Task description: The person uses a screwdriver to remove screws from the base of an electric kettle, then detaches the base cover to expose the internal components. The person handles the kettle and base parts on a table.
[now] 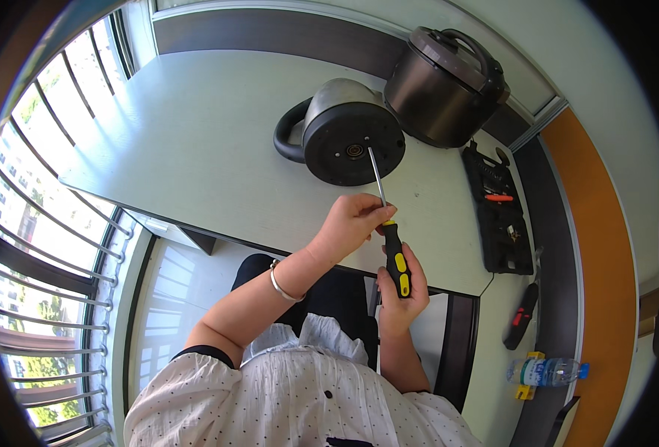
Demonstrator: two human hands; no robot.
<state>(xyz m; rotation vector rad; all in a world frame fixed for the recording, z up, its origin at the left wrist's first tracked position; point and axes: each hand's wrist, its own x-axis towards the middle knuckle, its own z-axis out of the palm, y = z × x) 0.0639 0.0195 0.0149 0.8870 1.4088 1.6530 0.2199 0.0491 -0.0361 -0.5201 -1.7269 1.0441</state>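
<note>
An electric kettle (348, 145) with a steel body and black handle lies on its side on the table, its round black base facing me. Against that base, near a small screw hole above the centre connector, is the tip of a long screwdriver (393, 249) with a black and yellow grip. My right hand (404, 294) is closed around the screwdriver's handle. My left hand (363, 221) pinches the shaft just above the collar, fingers and thumb together. Neither hand touches the kettle.
The pale tabletop (203, 134) extends left toward a barred window. A brown electric cooker (449, 86) stands behind the kettle to the right. Nearer, on the right, lie an open black tool case (499, 208), a black and red tool (521, 316) and a plastic water bottle (549, 372).
</note>
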